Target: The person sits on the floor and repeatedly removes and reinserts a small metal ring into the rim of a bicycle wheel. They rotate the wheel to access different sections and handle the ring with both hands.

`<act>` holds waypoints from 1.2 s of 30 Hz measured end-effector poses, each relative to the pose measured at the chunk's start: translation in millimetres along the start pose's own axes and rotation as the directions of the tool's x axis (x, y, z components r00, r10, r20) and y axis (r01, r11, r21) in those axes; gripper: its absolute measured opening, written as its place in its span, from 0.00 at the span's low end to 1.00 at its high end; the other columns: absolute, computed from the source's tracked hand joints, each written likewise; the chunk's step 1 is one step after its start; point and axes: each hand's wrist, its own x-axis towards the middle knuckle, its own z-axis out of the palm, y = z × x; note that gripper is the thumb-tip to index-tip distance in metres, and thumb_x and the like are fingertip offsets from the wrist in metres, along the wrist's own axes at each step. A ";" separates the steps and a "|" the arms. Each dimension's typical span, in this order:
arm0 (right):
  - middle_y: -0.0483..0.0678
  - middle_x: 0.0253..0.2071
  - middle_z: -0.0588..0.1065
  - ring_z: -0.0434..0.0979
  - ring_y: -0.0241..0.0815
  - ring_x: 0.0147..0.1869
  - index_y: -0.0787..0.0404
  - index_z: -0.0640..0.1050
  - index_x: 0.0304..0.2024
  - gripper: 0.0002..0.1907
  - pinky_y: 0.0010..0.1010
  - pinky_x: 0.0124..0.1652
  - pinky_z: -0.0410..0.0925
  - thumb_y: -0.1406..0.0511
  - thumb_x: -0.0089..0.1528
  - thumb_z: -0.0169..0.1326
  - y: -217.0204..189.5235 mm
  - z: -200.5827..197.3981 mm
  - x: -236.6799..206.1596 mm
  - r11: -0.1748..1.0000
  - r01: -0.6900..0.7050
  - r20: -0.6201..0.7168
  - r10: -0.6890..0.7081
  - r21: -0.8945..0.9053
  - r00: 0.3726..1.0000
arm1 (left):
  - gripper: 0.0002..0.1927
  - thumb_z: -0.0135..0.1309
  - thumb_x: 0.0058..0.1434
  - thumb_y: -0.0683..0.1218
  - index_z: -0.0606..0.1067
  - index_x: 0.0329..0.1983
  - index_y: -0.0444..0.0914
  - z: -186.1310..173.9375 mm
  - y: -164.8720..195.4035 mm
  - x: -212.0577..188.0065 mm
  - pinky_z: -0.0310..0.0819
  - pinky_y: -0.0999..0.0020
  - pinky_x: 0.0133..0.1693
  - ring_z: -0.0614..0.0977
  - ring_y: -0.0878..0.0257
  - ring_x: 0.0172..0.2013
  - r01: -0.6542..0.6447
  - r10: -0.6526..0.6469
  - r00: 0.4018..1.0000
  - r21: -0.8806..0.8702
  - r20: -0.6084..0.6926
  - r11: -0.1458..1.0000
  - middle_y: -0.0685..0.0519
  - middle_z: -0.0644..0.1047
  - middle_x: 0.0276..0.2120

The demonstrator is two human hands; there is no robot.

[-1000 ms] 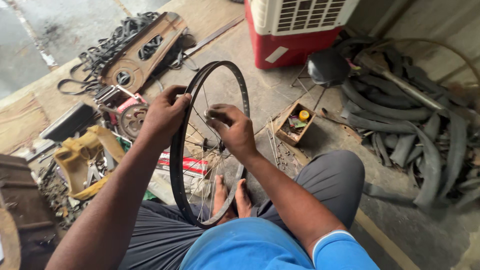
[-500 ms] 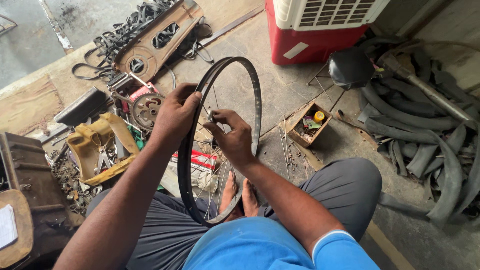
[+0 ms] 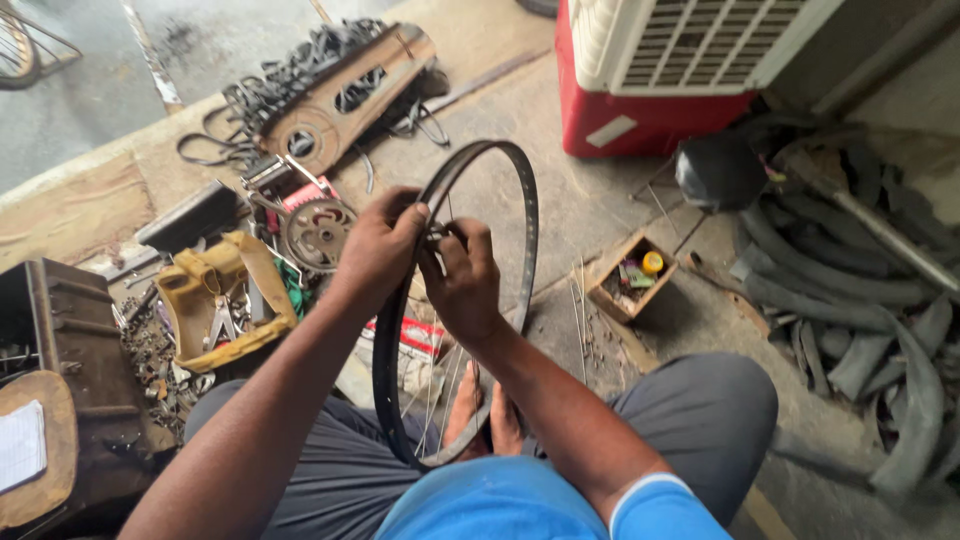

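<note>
A black bicycle wheel rim (image 3: 525, 235) stands upright between the seated person's knees, its lower edge near their bare feet (image 3: 485, 420). The left hand (image 3: 375, 245) has its grip clamped on the rim's upper left edge. The right hand (image 3: 465, 285) reaches inside the hoop, fingers pinched on a thin spoke (image 3: 447, 375). A small wooden parts box (image 3: 630, 280) sits on the floor (image 3: 580, 200) to the right, a yellow tool tray (image 3: 215, 300) to the left.

Bare concrete floor (image 3: 560, 215), daylight from upper left. Red and white air cooler (image 3: 660, 70) at top. Pile of old rubber tyres (image 3: 860, 300) on right. Yellow tool tray (image 3: 225, 300), small wooden box (image 3: 630, 280), dark metal case (image 3: 70, 360) on left.
</note>
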 end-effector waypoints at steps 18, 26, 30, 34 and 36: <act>0.49 0.40 0.78 0.77 0.33 0.42 0.68 0.76 0.47 0.09 0.25 0.44 0.72 0.73 0.65 0.59 40.6 19.0 -9.7 0.481 -0.451 0.247 0.429 0.752 0.869 | 0.20 0.50 0.65 0.51 0.75 0.54 0.34 2.9 -1.1 -7.1 0.77 0.66 0.47 0.84 0.59 0.42 0.054 -0.054 0.998 0.010 -0.036 0.998 0.43 0.83 0.41; 0.52 0.42 0.79 0.81 0.39 0.45 0.70 0.75 0.50 0.10 0.34 0.52 0.77 0.71 0.68 0.56 51.2 10.9 -0.2 0.200 -0.496 0.413 0.345 0.845 0.843 | 0.19 0.53 0.63 0.53 0.77 0.41 0.30 -0.3 5.8 -8.5 0.77 0.60 0.42 0.84 0.55 0.37 0.049 -0.036 0.991 0.098 -0.128 0.994 0.41 0.82 0.35; 0.53 0.39 0.80 0.83 0.42 0.41 0.67 0.71 0.52 0.14 0.35 0.45 0.79 0.66 0.68 0.54 40.0 6.2 13.6 0.212 -0.581 0.487 0.367 0.786 0.792 | 0.21 0.52 0.63 0.55 0.78 0.32 0.31 -2.6 9.8 -12.7 0.77 0.56 0.38 0.85 0.50 0.31 0.080 -0.045 0.985 0.213 -0.166 0.974 0.41 0.81 0.25; 0.54 0.41 0.80 0.84 0.42 0.44 0.67 0.70 0.53 0.17 0.31 0.45 0.79 0.64 0.67 0.58 9.8 4.9 4.3 0.811 -0.371 0.211 0.307 0.452 0.928 | 0.22 0.52 0.64 0.56 0.79 0.30 0.31 -7.1 14.5 -13.2 0.76 0.52 0.39 0.84 0.46 0.32 0.052 0.012 0.980 0.313 -0.197 0.948 0.40 0.80 0.25; 0.55 0.43 0.80 0.84 0.44 0.46 0.68 0.71 0.53 0.19 0.32 0.45 0.77 0.64 0.66 0.60 -1.7 1.6 -3.9 0.955 -0.155 0.107 0.132 0.254 0.985 | 0.22 0.52 0.64 0.56 0.79 0.31 0.32 -7.4 16.1 -13.9 0.76 0.52 0.39 0.84 0.45 0.32 0.075 -0.013 0.981 0.321 -0.192 0.944 0.39 0.80 0.25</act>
